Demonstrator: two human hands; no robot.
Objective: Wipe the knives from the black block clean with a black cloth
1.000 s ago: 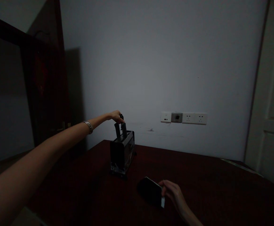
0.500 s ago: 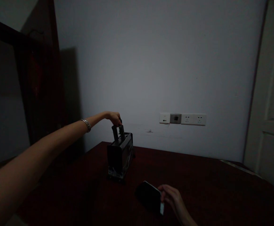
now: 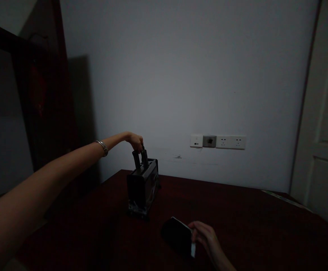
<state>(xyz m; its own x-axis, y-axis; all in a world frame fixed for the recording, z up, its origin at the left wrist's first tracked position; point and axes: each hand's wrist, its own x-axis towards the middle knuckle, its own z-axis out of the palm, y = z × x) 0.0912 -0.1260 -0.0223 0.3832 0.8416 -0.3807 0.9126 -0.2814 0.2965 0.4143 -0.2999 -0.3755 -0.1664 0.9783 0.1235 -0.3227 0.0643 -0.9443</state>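
Observation:
A black knife block [image 3: 143,186] stands on the dark red table [image 3: 251,222], with two dark knife handles sticking up from its top. My left hand [image 3: 135,140] reaches far out and is closed on the top of one knife handle [image 3: 144,156]. My right hand [image 3: 205,234] rests low on the table, fingers curled round the edge of a flat black object [image 3: 178,235] with a pale rim. A metal bracelet sits on my left wrist.
A grey wall rises behind the table, with a row of white sockets [image 3: 219,142] on it. A dark wooden door [image 3: 40,101] stands at the left and a white door [image 3: 322,131] at the right. The room is dim.
My left hand has sunk a little on the knife handle, which now sits slightly lower in the block. The view has drifted slightly right. My right hand has stayed on the black object.

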